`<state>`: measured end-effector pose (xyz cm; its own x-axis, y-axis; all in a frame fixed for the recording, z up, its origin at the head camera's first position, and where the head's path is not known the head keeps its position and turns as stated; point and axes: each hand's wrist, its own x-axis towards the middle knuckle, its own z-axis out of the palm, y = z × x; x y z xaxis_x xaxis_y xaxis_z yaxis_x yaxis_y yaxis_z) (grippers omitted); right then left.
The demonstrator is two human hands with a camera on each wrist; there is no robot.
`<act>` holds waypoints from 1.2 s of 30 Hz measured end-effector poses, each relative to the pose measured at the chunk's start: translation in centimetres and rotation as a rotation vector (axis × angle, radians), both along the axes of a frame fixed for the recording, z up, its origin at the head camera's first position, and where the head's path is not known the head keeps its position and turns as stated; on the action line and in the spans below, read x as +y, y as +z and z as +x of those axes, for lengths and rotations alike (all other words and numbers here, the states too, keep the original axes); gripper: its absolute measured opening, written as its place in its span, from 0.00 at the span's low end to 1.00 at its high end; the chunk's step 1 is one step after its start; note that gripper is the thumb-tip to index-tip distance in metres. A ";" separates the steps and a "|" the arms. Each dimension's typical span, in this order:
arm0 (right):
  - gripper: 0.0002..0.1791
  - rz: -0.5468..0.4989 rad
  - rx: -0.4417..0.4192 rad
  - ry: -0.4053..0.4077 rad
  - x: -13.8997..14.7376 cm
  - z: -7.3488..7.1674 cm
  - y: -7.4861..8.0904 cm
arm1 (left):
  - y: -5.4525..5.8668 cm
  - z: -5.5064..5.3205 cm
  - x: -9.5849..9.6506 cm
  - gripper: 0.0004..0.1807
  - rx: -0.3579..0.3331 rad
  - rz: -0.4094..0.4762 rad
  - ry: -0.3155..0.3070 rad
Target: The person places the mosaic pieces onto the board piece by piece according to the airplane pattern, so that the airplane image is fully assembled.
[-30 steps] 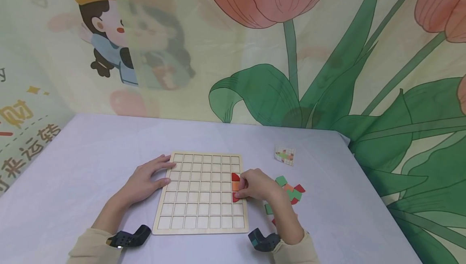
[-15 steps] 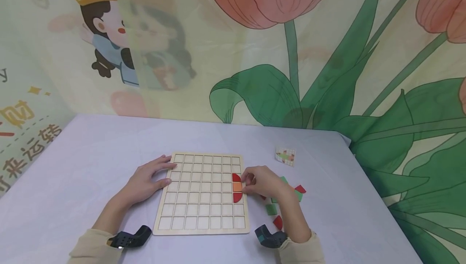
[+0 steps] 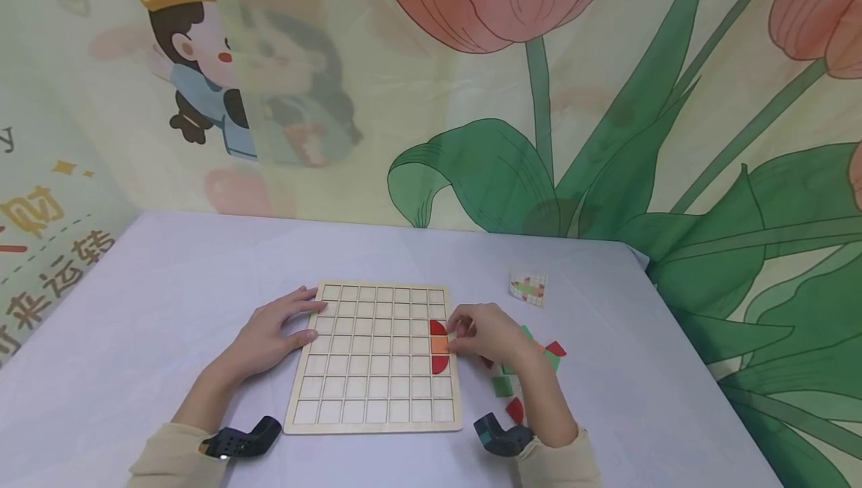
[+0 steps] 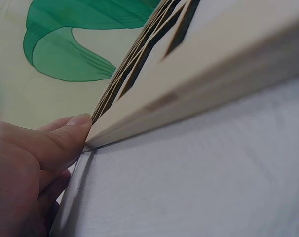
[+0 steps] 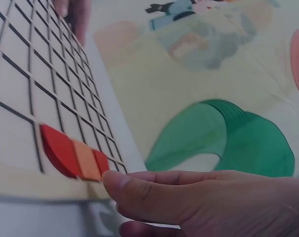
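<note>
A wooden grid board [image 3: 373, 368] lies flat on the table. In its right column sit a red rounded tile [image 3: 438, 328], an orange square tile [image 3: 439, 345] and another red rounded tile [image 3: 439, 364], one below the other. My left hand [image 3: 272, 327] rests on the board's left edge; in the left wrist view its thumb [image 4: 73, 136] touches the rim. At the right edge, beside the orange tile, is my right hand [image 3: 488, 334]. Its fingers are loosely bent, and the right wrist view shows the thumb [image 5: 139, 195] against the rim, with no tile visible between the fingers.
Loose tiles lie right of the board, partly under my right forearm: a green square tile [image 3: 502, 386], a red tile [image 3: 515, 410] and several others. Behind them lies a small printed pattern card [image 3: 528, 288]. A patterned cloth backdrop [image 3: 458, 99] stands behind the table.
My right hand has drawn back from the lower red tile to the board's right rim, uncovering all three tiles, then moved slightly. My left hand has stayed put.
</note>
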<state>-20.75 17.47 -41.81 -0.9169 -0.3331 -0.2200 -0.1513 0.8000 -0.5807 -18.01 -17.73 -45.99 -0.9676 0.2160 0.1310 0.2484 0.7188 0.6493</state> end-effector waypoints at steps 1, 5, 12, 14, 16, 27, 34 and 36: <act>0.12 0.004 -0.002 -0.031 0.4 -0.1 0.0 | 0.0 0.0 0.0 0.25 -0.001 0.000 0.001; 0.12 0.022 0.013 -0.153 2.9 -0.5 0.1 | -0.1 0.0 0.1 0.25 -0.005 0.001 0.005; 0.15 0.069 -0.001 -0.195 7.5 -0.6 0.3 | -0.1 0.0 0.1 0.25 -0.012 -0.025 0.015; 0.17 0.086 -0.029 -0.207 8.4 -0.5 0.3 | -0.1 0.0 0.1 0.25 -0.010 -0.027 0.013; 0.19 0.103 -0.061 -0.216 9.1 -0.4 0.3 | -0.1 0.0 0.1 0.25 -0.008 -0.026 0.012; 0.24 0.158 -0.101 -0.222 10.4 0.0 0.6 | 0.1 0.1 0.0 0.25 -0.010 -0.022 0.009; 0.22 0.162 -0.115 -0.290 11.6 0.0 0.8 | 0.1 0.0 0.1 0.26 -0.012 -0.021 0.011; 0.21 0.167 -0.117 -0.302 12.3 0.0 0.8 | 0.1 0.0 0.2 0.26 -0.014 -0.020 0.013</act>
<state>-20.74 29.81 -40.98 -0.9340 -0.0018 -0.3574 0.1658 0.8837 -0.4377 -17.97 -17.57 -45.88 -0.9720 0.2061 0.1130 0.2300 0.7349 0.6380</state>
